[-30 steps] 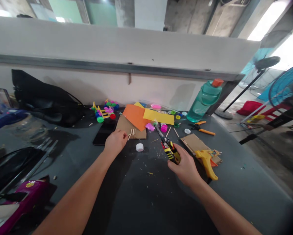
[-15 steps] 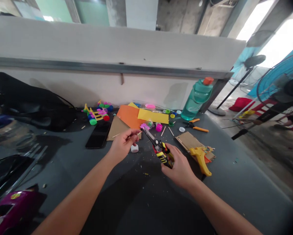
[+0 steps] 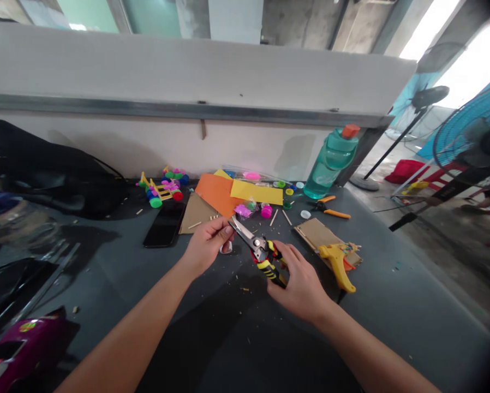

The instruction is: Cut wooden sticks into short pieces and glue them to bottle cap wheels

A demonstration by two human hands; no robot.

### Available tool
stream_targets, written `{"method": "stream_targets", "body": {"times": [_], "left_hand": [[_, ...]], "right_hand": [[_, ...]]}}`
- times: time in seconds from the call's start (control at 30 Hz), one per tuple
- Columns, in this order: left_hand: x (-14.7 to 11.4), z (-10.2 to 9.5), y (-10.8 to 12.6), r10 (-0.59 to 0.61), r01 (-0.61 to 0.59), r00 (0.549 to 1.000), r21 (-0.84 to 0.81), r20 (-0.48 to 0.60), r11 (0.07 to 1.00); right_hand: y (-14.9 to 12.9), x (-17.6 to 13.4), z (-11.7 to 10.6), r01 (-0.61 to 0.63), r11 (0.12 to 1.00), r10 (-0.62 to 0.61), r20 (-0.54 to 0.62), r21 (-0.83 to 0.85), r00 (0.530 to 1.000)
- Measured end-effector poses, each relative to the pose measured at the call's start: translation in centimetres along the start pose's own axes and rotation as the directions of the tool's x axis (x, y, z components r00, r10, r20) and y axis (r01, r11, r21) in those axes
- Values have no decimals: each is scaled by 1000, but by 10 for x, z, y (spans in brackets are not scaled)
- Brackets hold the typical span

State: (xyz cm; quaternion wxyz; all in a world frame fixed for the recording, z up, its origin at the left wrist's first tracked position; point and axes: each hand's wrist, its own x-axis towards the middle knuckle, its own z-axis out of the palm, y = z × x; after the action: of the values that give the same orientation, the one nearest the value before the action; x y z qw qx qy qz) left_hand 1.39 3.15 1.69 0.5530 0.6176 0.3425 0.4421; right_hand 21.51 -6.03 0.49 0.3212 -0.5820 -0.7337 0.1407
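My right hand [image 3: 300, 281] is wrapped round the black-and-yellow handles of pruning shears [image 3: 258, 246]. The blades point up and left, slightly parted, with their tips at the fingertips of my left hand [image 3: 208, 243]. That left hand is closed in a pinch on a thin wooden stick, now almost wholly hidden by the fingers and blades. Just under the fingers a small white round piece [image 3: 226, 248] shows in part. Behind the left hand lies a piece of brown cardboard [image 3: 193, 215] with short stick pieces on it.
Orange paper [image 3: 216, 192], yellow paper [image 3: 257, 192] and coloured caps lie at the back. A phone [image 3: 163, 226] and toy cars [image 3: 163, 191] are left. To the right are a yellow glue gun [image 3: 339, 265], orange-handled pliers [image 3: 330, 208] and a teal bottle [image 3: 330, 164].
The shears have moved slightly left, bringing their blade tips against my left fingertips. The stick end that showed beyond those fingers is now hidden.
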Motion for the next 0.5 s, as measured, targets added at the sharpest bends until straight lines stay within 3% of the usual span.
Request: {"method": "stream_targets", "body": {"times": [0.5], "left_hand": [[-1,-1,-1,50,-49,999,-54,17,997]], "right_hand": [[1,-2,0,48,997,-46,40,-56,998]]}}
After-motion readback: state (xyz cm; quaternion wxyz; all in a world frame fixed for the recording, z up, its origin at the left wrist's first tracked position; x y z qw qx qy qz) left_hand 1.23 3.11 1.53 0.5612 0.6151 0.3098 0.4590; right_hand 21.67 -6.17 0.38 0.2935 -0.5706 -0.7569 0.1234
